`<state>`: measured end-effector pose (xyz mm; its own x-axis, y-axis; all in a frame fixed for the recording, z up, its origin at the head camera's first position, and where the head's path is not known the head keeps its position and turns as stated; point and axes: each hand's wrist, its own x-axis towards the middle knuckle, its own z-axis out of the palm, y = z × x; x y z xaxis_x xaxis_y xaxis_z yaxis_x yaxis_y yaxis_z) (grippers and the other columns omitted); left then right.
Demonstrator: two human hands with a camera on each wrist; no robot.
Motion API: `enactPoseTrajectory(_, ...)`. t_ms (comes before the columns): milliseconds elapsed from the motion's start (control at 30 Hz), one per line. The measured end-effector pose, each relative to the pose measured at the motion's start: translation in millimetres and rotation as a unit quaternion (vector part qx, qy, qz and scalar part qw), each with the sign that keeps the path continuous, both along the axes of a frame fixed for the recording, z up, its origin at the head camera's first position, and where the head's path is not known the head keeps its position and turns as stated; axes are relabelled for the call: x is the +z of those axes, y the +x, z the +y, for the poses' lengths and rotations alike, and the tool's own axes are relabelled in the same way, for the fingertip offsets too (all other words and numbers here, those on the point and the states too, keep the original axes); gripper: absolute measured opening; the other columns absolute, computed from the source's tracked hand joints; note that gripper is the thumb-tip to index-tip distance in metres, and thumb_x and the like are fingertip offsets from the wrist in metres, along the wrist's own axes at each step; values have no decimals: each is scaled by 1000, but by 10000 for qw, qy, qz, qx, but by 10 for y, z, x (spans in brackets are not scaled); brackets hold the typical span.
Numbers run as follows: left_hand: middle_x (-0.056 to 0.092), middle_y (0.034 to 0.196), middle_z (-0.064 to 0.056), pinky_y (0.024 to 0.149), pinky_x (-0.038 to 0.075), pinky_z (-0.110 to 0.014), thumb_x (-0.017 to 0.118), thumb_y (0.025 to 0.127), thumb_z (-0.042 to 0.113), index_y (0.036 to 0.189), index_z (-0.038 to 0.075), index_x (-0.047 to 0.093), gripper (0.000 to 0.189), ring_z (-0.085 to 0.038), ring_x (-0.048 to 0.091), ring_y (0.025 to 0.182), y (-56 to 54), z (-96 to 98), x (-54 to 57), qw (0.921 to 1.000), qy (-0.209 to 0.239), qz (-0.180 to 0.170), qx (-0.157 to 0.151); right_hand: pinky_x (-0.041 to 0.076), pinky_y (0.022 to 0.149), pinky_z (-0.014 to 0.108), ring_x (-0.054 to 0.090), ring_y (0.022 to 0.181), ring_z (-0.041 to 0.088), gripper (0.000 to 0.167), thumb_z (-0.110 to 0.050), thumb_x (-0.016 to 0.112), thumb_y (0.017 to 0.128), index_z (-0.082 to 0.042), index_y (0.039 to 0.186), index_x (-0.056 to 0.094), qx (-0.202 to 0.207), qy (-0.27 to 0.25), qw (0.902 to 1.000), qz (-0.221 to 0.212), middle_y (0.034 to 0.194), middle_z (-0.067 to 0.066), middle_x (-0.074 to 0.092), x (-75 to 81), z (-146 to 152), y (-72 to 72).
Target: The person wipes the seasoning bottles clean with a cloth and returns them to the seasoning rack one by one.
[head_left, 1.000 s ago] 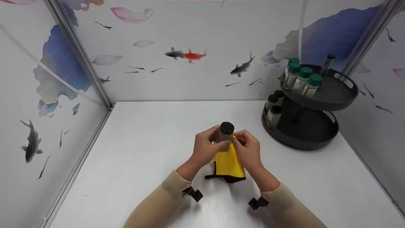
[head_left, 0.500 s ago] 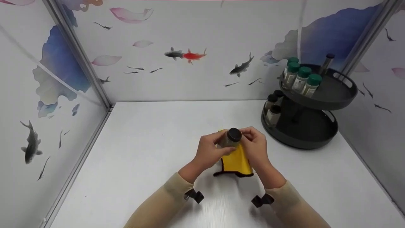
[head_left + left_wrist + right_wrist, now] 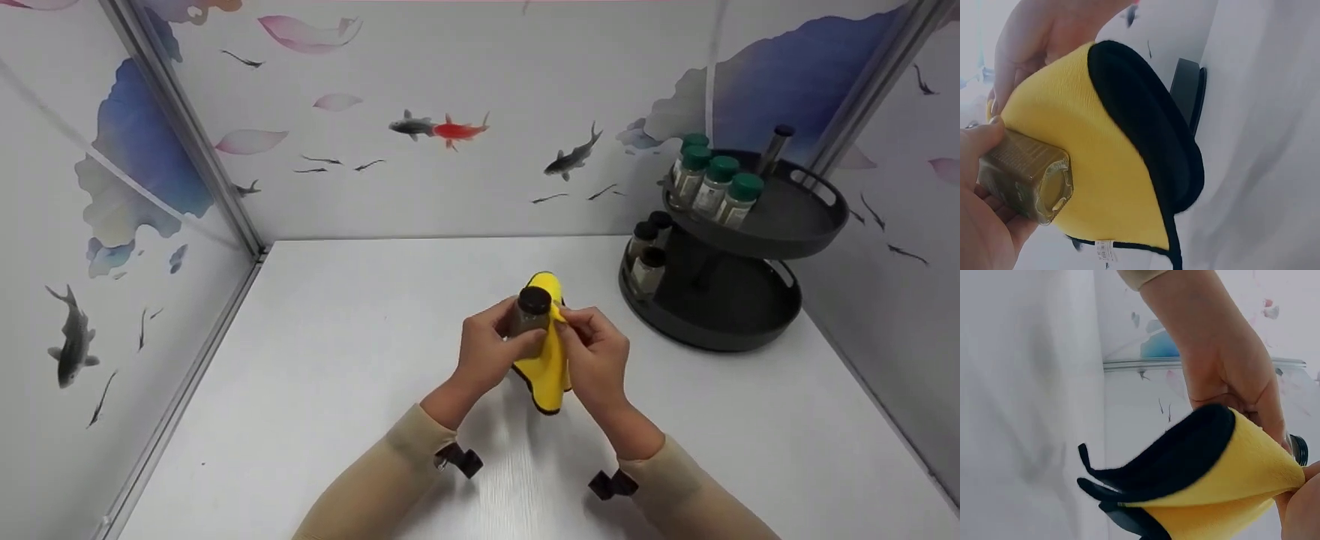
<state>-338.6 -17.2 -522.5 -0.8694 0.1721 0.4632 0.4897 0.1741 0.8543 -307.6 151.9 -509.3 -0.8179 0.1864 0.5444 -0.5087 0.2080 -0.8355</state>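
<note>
In the head view my left hand (image 3: 484, 349) grips a glass jar (image 3: 529, 321) with a black lid, upright and slightly tilted above the table. My right hand (image 3: 602, 356) pinches a yellow cloth (image 3: 551, 371) with black edging beside the jar's lid. The cloth hangs behind and below the jar. From the left wrist, the jar's (image 3: 1022, 177) squared base shows against the yellow side of the cloth (image 3: 1112, 174), whose other side is black. In the right wrist view folds of the cloth (image 3: 1241, 472) hang from the pinching fingers, and most of the jar is hidden.
A black two-tier round rack (image 3: 724, 326) stands at the back right of the white table (image 3: 360, 322). Several green-lidded jars (image 3: 718, 180) and a slim dark-capped bottle (image 3: 775, 152) sit on its upper tier. Black-lidded jars (image 3: 647, 271) stand below. Printed wall panels enclose the table.
Both hands shifted right and then back left with the jar. The cloth has been refolded: part now rises behind the lid, and its lower end hangs narrower.
</note>
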Motion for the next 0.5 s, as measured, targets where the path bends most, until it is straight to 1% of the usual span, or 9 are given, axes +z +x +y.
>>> enactPoseTrajectory(67, 79, 112, 5, 85, 64, -27, 83, 94, 32, 128, 19, 75, 37, -12, 70, 90, 0, 8, 0, 10000, 24, -44, 71, 61, 80, 18, 72, 80, 10, 11, 1, 72, 98, 1, 108, 76, -20, 134, 9998, 118, 102, 17, 78, -3, -9, 3)
enactPoseTrajectory(100, 79, 112, 5, 85, 64, -27, 83, 94, 32, 128, 20, 75, 37, -12, 70, 90, 4, 16, 3, 9999, 63, -71, 40, 61, 78, 17, 72, 78, 9, 10, 1, 72, 98, 1, 108, 76, -48, 203, 9996, 188, 102, 17, 79, 1, -4, 3)
enactPoseTrajectory(200, 79, 114, 6, 86, 64, -28, 83, 94, 35, 130, 21, 75, 40, -11, 72, 93, 34, 42, 11, 9996, 160, -96, -217, 61, 76, 17, 72, 77, 9, 9, 1, 73, 98, 1, 105, 77, -93, 215, 9993, 300, 101, 18, 79, 39, 39, -3)
enactPoseTrajectory(267, 79, 115, 6, 85, 64, -28, 84, 93, 35, 133, 21, 74, 43, -12, 71, 93, 62, 54, 17, 9990, 176, -70, -417, 61, 75, 18, 73, 79, 10, 9, 1, 72, 98, 0, 105, 77, -41, 108, 9998, 159, 103, 16, 80, 70, 80, -23)
enactPoseTrajectory(333, 79, 114, 6, 80, 61, -24, 85, 92, 34, 134, 22, 74, 45, -11, 69, 89, 81, 60, 14, 9988, 99, -55, -487, 61, 75, 19, 74, 81, 11, 10, 2, 70, 99, -2, 106, 77, 70, -56, 9999, -144, 105, 14, 81, 85, 114, -56)
enactPoseTrajectory(433, 78, 109, 7, 73, 56, -21, 85, 92, 33, 133, 23, 74, 44, -10, 63, 83, 89, 66, -1, 9992, -54, -96, -389, 62, 77, 21, 75, 86, 12, 12, 0, 68, 101, -4, 108, 77, 192, -135, 9979, -606, 108, 12, 81, 80, 135, -87)
enactPoseTrajectory(467, 78, 107, 8, 71, 55, -21, 85, 92, 33, 133, 24, 74, 43, -10, 61, 82, 90, 65, -5, 9994, -87, -120, -326, 63, 79, 22, 76, 88, 12, 12, 0, 68, 101, -4, 108, 76, 203, -120, 9973, -689, 109, 12, 81, 76, 134, -87)
enactPoseTrajectory(500, 78, 108, 8, 72, 56, -21, 85, 92, 33, 132, 24, 74, 43, -10, 62, 82, 89, 65, -5, 9995, -89, -148, -274, 63, 81, 22, 76, 90, 11, 12, 0, 68, 101, -3, 109, 76, 206, -92, 9971, -728, 110, 12, 81, 73, 129, -81)
